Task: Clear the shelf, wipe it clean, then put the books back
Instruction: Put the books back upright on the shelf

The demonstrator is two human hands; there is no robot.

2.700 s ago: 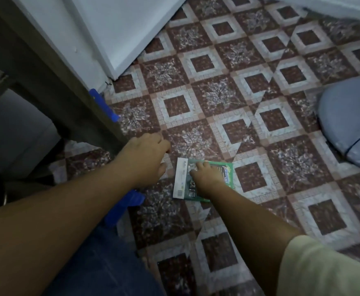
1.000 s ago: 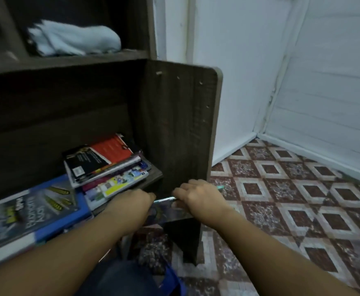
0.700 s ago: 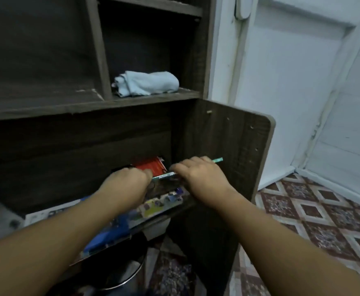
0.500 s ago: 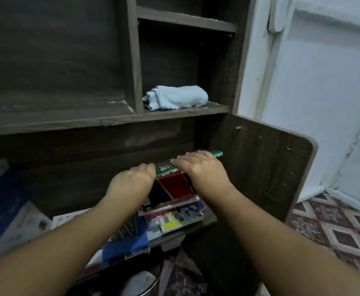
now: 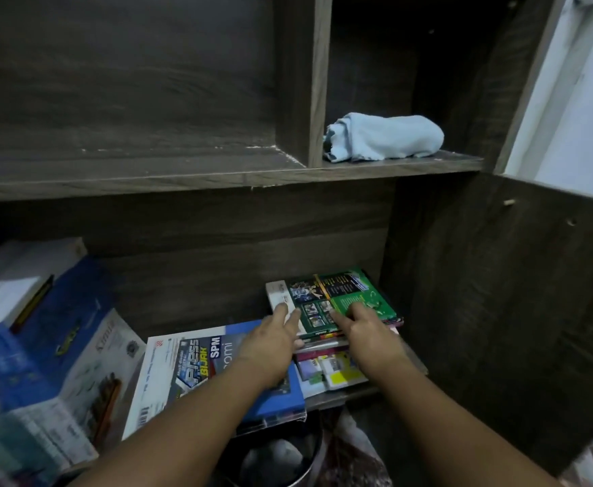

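Touching the green book (image 5: 349, 297): left hand (image 5: 272, 342) and right hand (image 5: 370, 337), fingers straight on its cover, both gripping nothing.
Green book's place: flat atop a small stack of books (image 5: 326, 372), 5 o'clock in view, right end of the lower shelf (image 5: 340, 398).
Blue book (image 5: 189, 363): flat at 7 o'clock, beneath the left forearm.
Cloth (image 5: 383, 137): light blue, rolled, on the upper shelf (image 5: 182, 177) at 1 o'clock.
Leaning books (image 5: 42, 346): 8 o'clock.
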